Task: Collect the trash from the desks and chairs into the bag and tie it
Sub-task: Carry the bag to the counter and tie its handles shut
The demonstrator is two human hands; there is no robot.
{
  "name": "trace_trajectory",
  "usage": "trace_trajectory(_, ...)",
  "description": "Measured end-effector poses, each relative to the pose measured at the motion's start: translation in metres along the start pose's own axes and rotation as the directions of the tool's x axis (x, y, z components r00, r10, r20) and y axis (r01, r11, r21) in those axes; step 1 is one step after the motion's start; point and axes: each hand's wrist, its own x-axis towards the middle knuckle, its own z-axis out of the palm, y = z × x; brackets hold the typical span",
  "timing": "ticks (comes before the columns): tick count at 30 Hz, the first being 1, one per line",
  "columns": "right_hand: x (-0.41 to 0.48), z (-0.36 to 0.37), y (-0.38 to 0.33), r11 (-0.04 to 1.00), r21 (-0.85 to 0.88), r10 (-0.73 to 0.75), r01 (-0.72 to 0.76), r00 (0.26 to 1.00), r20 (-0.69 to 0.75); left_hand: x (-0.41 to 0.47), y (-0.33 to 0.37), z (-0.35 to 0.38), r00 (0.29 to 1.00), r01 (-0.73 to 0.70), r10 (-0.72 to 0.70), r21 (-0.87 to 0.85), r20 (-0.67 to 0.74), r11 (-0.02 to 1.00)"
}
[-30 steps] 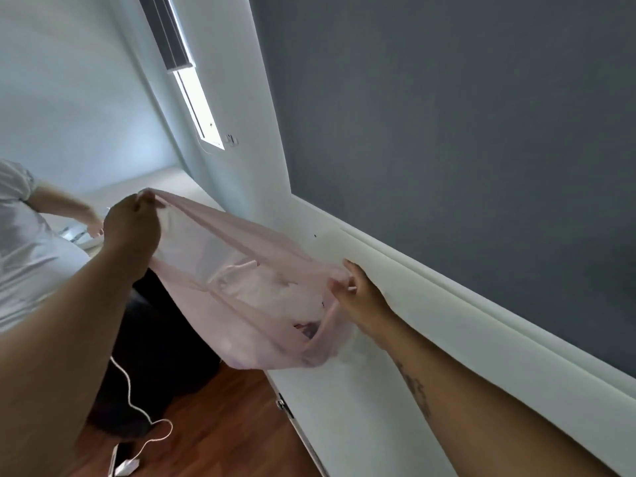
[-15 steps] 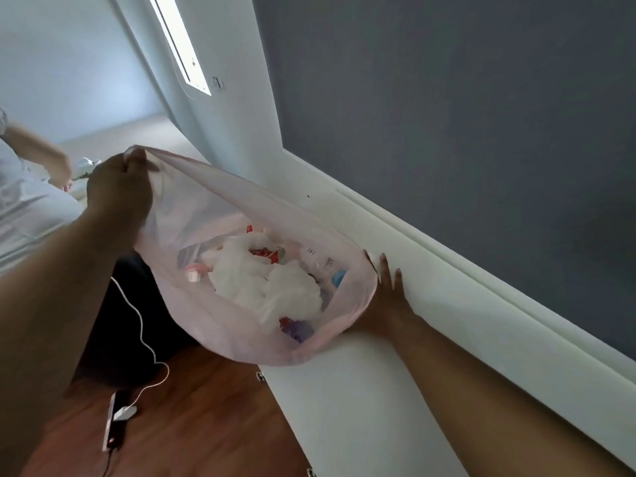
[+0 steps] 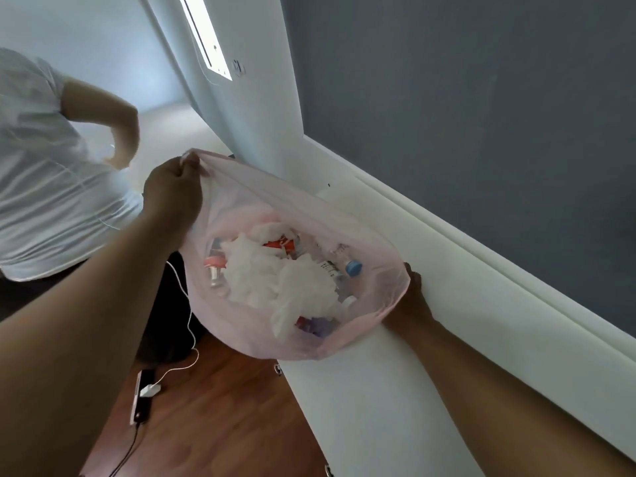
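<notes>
White desk point(image 3: 395, 401), grey wall point(image 3: 481, 115); left fingers point(image 3: 187, 166) pinch pink bag point(image 3: 247, 201); right fingers hidden.

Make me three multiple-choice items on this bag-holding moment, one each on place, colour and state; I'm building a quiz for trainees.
1. Where does the left hand grip the trash bag?
A. its bottom
B. its upper rim
C. nowhere

2. What colour is the bottle cap inside the bag?
A. blue
B. green
C. black

3. What state is the bag in?
A. tied shut
B. empty
C. open, holding crumpled white tissue

Answers:
1 B, the fingers pinch the raised edge.
2 A, a blue cap shows near the right hand.
3 C, the mouth gapes and the trash is visible.
</notes>
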Motion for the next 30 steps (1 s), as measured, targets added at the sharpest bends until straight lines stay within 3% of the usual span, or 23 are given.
trace_trajectory(1,0.0,0.0,0.005,1.0,-0.017,-0.02,0.017,0.984,-0.176,-0.002,0.002,0.0,1.0,0.0,0.0,0.009,0.002,1.0)
trace_trajectory(2,0.0,0.001,0.016,0.989,-0.151,-0.046,-0.003,0.948,-0.316,-0.004,0.004,0.0,1.0,-0.002,0.002,0.011,0.006,1.0)
trace_trajectory(5,-0.022,-0.004,0.039,0.958,-0.287,-0.118,-0.019,0.885,-0.451,-0.009,0.011,0.003,0.999,-0.013,0.013,-0.005,0.041,1.0)
trace_trajectory(10,-0.064,-0.032,0.075,0.985,-0.033,0.112,-0.17,0.77,-0.628,-0.024,0.031,0.012,0.991,-0.044,0.055,-0.095,0.122,0.994)
trace_trajectory(13,-0.078,-0.057,0.055,0.998,0.016,0.049,-0.053,0.708,-0.704,-0.029,0.04,0.015,0.982,-0.079,0.103,-0.149,0.157,0.986)
trace_trajectory(17,-0.093,-0.065,-0.031,0.975,0.011,-0.15,0.221,0.694,-0.704,-0.031,0.05,0.013,0.979,-0.081,0.109,-0.162,0.17,0.983)
trace_trajectory(21,-0.093,-0.047,-0.123,0.916,0.001,-0.324,0.402,0.739,-0.591,-0.022,0.046,0.004,0.977,-0.092,0.124,-0.177,0.175,0.98)
trace_trajectory(24,-0.066,-0.033,-0.175,0.908,-0.032,-0.375,0.418,0.776,-0.508,-0.011,0.038,-0.005,0.974,-0.096,0.13,-0.186,0.183,0.978)
trace_trajectory(27,-0.037,-0.029,-0.2,0.951,-0.082,-0.31,0.299,0.904,-0.295,0.004,0.029,-0.016,0.966,-0.129,0.165,-0.184,0.2,0.975)
trace_trajectory(29,-0.03,-0.034,-0.203,0.947,-0.081,-0.318,0.31,0.878,-0.358,0.016,0.024,-0.023,0.962,-0.141,0.182,-0.202,0.205,0.969)
trace_trajectory(30,-0.031,-0.039,-0.2,0.938,-0.097,-0.334,0.332,0.798,-0.501,0.023,0.022,-0.027,0.959,-0.148,0.193,-0.213,0.208,0.966)
